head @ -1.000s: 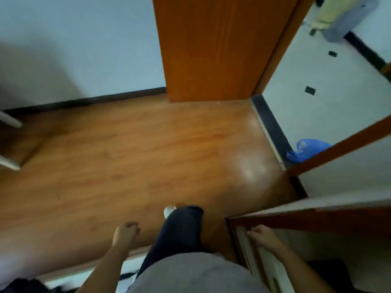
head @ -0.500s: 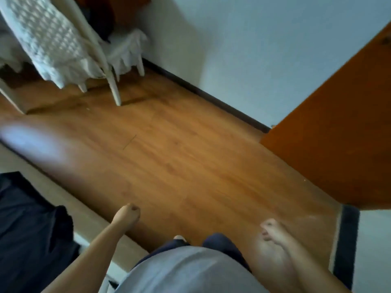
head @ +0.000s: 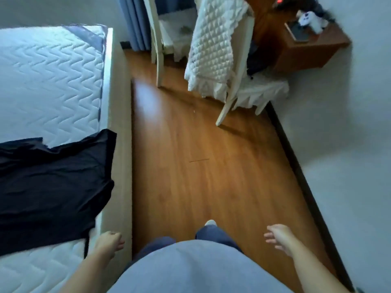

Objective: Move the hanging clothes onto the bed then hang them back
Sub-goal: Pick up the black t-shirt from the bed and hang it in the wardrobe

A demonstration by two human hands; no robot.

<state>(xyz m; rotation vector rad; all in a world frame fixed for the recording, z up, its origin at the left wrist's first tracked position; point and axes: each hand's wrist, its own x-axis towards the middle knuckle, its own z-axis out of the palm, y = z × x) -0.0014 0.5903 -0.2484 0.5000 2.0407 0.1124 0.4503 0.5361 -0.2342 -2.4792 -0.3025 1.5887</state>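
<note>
At the near edge, the left hand [head: 110,243] hangs over the bed frame with fingers loosely curled and holds nothing. The right hand [head: 279,236] hangs over the wooden floor [head: 201,166] with fingers relaxed and slightly spread, also holding nothing. Between the hands, a grey top and dark blue trousers are visible. On the left, a black garment [head: 53,187] lies flat and creased on the bed [head: 53,81], reaching the mattress's right edge. The mattress is white with a zigzag quilt pattern. Farther away, a pale chair [head: 234,81] stands on the floor with a quilted white cover [head: 211,49] draped over it. A blue curtain [head: 133,22] hangs at the far left. A wooden cabinet [head: 306,51] at the far right carries a plush toy [head: 311,20].
</note>
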